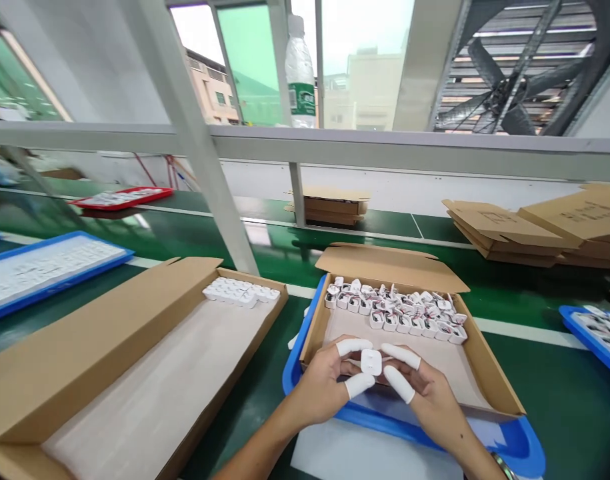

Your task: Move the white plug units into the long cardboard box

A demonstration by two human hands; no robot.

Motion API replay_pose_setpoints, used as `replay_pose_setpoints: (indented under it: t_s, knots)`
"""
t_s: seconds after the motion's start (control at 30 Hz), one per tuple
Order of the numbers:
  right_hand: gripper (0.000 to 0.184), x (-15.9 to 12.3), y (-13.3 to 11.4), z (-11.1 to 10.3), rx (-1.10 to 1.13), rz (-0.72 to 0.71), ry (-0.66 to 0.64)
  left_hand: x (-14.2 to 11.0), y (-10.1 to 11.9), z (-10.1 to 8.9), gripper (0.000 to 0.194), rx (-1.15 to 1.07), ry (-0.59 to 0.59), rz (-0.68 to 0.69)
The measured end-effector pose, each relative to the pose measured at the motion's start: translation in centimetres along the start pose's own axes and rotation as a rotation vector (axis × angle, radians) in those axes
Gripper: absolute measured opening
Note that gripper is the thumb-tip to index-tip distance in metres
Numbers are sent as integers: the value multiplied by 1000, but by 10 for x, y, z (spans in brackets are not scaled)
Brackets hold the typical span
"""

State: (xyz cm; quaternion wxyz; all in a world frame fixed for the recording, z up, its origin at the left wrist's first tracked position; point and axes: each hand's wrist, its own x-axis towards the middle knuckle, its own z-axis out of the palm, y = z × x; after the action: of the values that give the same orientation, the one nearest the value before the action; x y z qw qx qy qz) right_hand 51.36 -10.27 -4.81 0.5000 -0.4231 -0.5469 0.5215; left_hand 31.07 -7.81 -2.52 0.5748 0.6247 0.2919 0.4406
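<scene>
A small white square piece with rounded corners (371,362) is held up over the front of the right-hand cardboard box (489,367). My left hand (325,383) pinches its left side between thumb and forefinger. At the right side of the piece are the thumb and forefinger of my right hand (427,393), closed in about it. White finger cots cover these fingertips. Behind my hands, rows of white square housings with thin wires and dark parts (409,325) stand in the box. A blue tray (529,450) lies under that box.
To the left lies a long open cardboard box (135,400) with white pieces (241,292) at its far end. Blue trays (59,287) and a red tray (125,197) hold more parts. Flattened cartons (509,230) lie at the back right. A slanted metal post (205,147) rises between the boxes.
</scene>
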Motion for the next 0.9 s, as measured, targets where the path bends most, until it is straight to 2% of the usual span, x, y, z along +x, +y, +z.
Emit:
replay_pose_setpoints:
  t_s: [0.1, 0.17, 0.3, 0.37, 0.43, 0.5, 0.6, 0.73, 0.9]
  knots:
    - [42, -1, 2, -1, -23, 15, 15, -18, 26, -8, 30, 335, 81, 64]
    - [44, -2, 2, -2, -47, 21, 22, -33, 47, -21, 27, 563, 162, 114]
    - [50, -3, 2, -1, -97, 30, 52, -56, 86, -72, 26, 858, 366, 148]
    - [56, -3, 2, -1, -117, 29, 59, -60, 98, -105, 30, 895, 502, 51]
    - [61, -3, 3, -2, -146, 35, 51, -60, 105, -137, 37, 744, 607, -135]
    - [62, -2, 4, -4, -178, 48, 39, -59, 104, -164, 41, 506, 600, -248]
    - [56, 1, 5, -8, -197, 50, 45, -60, 95, -189, 48, 418, 557, -287]
    - [51, 1, 2, -8, -239, 42, 5, -58, 77, -205, 47, 519, 517, -314]
    - [53, -4, 0, 1, -227, -16, 85, -38, 43, -223, 40, 828, 448, -325]
